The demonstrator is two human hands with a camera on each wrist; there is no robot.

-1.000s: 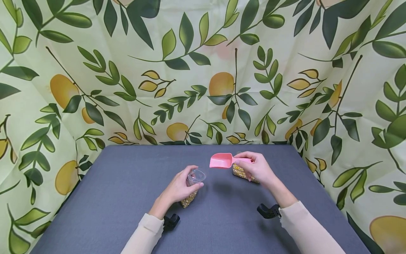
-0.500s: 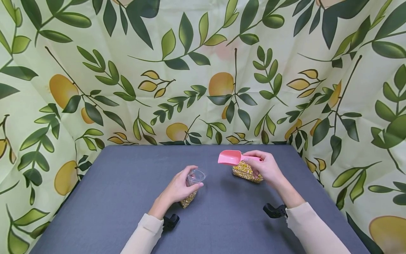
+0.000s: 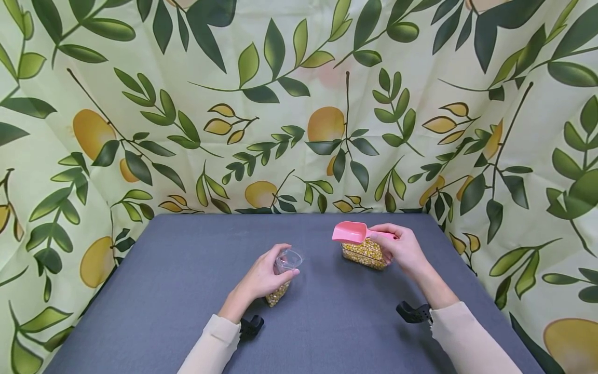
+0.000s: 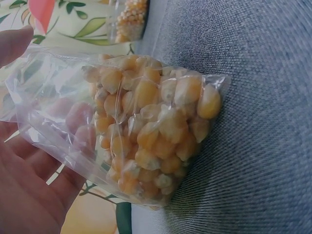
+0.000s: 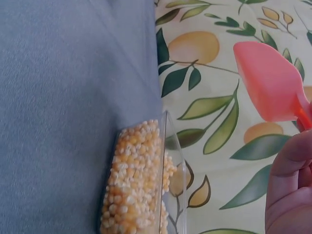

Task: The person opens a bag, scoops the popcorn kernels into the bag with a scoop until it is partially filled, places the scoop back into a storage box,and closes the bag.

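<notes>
My left hand (image 3: 262,275) holds a clear plastic bag (image 4: 146,131) upright near its open top, thumb on one side and fingers behind. Corn kernels fill the lower part of the bag, which stands on the table. Pinched by its handle in my right hand (image 3: 403,249) is a pink scoop (image 3: 350,232), held level in the air. The scoop is above a clear plastic box (image 3: 364,255) of corn kernels, in front of its far left part. In the right wrist view the box (image 5: 131,180) shows kernels up near its rim. No kernels show in the scoop's bowl.
A blue-grey cloth covers the table (image 3: 196,301). Behind and at both sides hangs a curtain (image 3: 289,156) printed with leaves and fruit. Black wrist camera mounts (image 3: 413,312) sit under both forearms.
My right hand has carried the scoop to the right, away from the bag and over the box, uncovering more of the box. The left hand and the bag have stayed still.
</notes>
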